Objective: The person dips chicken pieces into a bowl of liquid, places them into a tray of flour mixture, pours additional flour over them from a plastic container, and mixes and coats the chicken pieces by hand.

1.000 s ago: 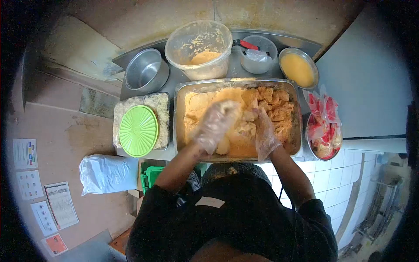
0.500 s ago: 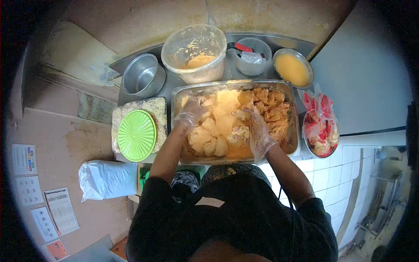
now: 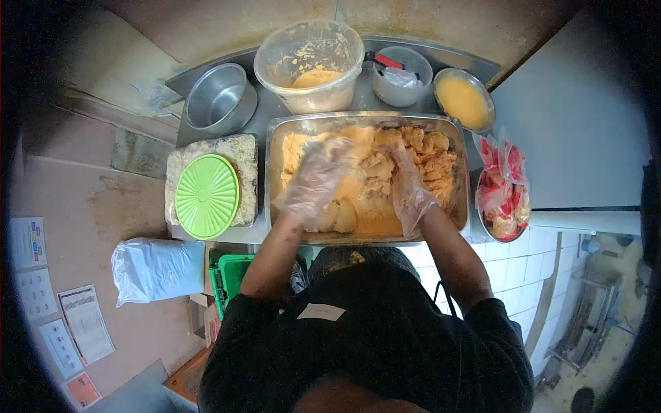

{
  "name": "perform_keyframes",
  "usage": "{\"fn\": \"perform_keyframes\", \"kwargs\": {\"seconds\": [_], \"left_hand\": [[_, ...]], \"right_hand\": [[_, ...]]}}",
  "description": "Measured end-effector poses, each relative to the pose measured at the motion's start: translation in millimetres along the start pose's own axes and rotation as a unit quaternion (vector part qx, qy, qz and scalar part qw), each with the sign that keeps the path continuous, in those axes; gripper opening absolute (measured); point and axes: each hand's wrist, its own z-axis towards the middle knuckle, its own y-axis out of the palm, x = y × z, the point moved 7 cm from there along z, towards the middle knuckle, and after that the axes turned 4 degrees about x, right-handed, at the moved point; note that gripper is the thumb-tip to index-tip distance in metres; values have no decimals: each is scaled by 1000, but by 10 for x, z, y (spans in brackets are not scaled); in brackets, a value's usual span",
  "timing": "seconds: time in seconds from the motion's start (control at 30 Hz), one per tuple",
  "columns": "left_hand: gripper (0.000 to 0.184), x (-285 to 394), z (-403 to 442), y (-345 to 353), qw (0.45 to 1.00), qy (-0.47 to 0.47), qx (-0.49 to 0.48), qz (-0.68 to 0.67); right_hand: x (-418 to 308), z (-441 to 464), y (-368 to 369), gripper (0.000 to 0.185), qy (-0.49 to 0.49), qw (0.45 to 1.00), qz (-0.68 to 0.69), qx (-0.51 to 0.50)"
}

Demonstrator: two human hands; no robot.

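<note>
A large metal tray (image 3: pixel 469 172) holds orange breading flour (image 3: pixel 379 224) and what look like chicken pieces. Flour-coated pieces (image 3: pixel 377 172) lie in its middle, between my hands, and darker orange, wet-looking pieces (image 3: pixel 437 162) are heaped at the right. Both hands wear clear plastic gloves. My left hand (image 3: pixel 320 175) is over the tray's left half, above pale floury pieces (image 3: pixel 339 217); motion smears its fingers. My right hand (image 3: pixel 411 189) reaches into the tray with fingers stretched out, its inner side against the coated pieces.
Behind the tray stand a steel pot (image 3: pixel 220 100), a tub of flour (image 3: pixel 310 100), a plastic bowl with a red-handled tool (image 3: pixel 403 86) and a bowl of yellow liquid (image 3: pixel 461 103). A green lid (image 3: pixel 206 196) rests on a crumb-filled container at left. Red-and-clear bags (image 3: pixel 505 196) fill a bowl at right.
My left hand has moved right from the tray's left side, over the floury pieces. My right hand stays nearly in place beside the middle pieces. The view has shifted slightly.
</note>
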Motion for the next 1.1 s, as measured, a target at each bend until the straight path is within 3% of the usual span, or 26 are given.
{"fn": "perform_keyframes", "kwargs": {"seconds": [0.13, 0.2, 0.3, 0.4, 0.53, 0.67, 0.8, 0.87, 0.9, 1.0, 1.03, 1.1], "left_hand": [[34, -380, -41, -385, 984, 1, 95, -147], [36, -696, -76, -530, 982, -47, 118, -142], [36, -786, -236, -687, 966, -102, 148, -188], [35, -812, -359, -710, 938, -139, 188, -254], [35, -947, -504, -898, 953, -139, 192, -191], [34, -1035, -735, -798, 935, -184, 212, -217], [22, -1019, -1012, -870, 969, -104, 217, 52], [19, -1279, -1227, -850, 960, -40, 250, 118], [18, -1351, -1303, -806, 952, -8, 265, 152], [16, -1073, -1384, -676, 908, 98, 266, 309], [15, -1140, -1360, -722, 940, -72, 324, 80], [13, -1369, -1378, -666, 932, -94, 345, 52]], "right_hand": [[-186, -194, 123, 48, 30, 991, -124, 29], [-326, -300, 168, 50, 51, 981, -183, 45], [-300, -245, 167, 49, 64, 984, -165, -8], [-816, -541, 389, 46, 99, 973, -203, 37], [-1595, -403, 262, 52, 85, 953, -287, -54], [-2430, -146, 72, 56, 40, 927, -372, -30], [-2807, 308, -430, 57, 33, 921, -389, 5], [-2941, 572, -793, 57, 22, 910, -413, 21], [-2951, 677, -918, 49, 43, 916, -399, 21], [-2976, 1008, -1326, 50, 73, 919, -388, 17], [-2937, 1041, -1391, 53, 122, 910, -397, 15], [-2934, 1231, -1632, 57, 118, 895, -426, 56]]}}
